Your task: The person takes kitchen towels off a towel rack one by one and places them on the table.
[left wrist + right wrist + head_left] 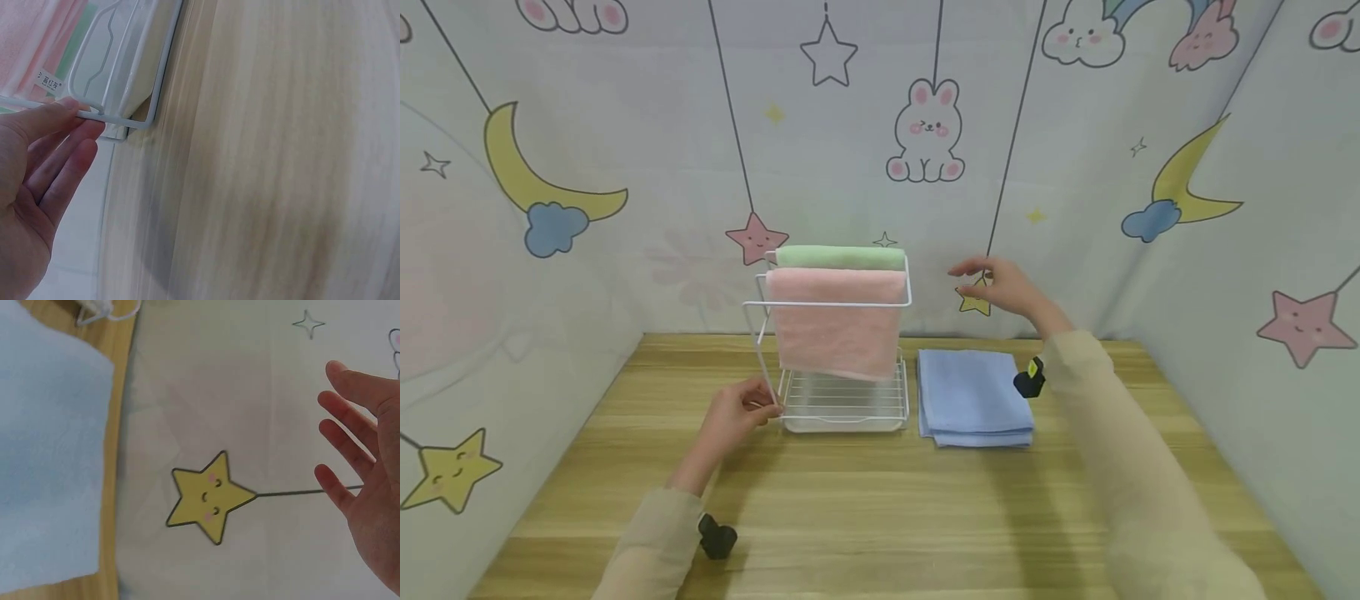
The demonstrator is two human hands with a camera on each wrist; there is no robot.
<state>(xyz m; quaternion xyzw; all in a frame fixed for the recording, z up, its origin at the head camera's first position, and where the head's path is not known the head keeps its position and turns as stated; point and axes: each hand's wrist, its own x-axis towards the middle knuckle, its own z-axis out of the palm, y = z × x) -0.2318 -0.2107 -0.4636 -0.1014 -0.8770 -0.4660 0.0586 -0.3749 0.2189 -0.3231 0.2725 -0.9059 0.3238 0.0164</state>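
Note:
A white wire rack [831, 304] stands on the wooden table, with a pink towel [838, 333] draped over its front bar and a green towel [842, 257] over the bar behind. My left hand [737, 417] pinches the rack's lower left wire between thumb and fingers; in the left wrist view the thumb lies on the wire [119, 119]. To the right of the rack, my right hand [1003, 287] is raised in the air, holding nothing, its fingers spread apart in the right wrist view. Below it lies a folded blue towel [973, 396].
Under the rack's wire shelf sits a pale tray [842, 425]. Behind the wooden table [880, 525] hangs a white cloth backdrop [850, 167] printed with stars, moons and a rabbit, and similar cloth closes off both sides.

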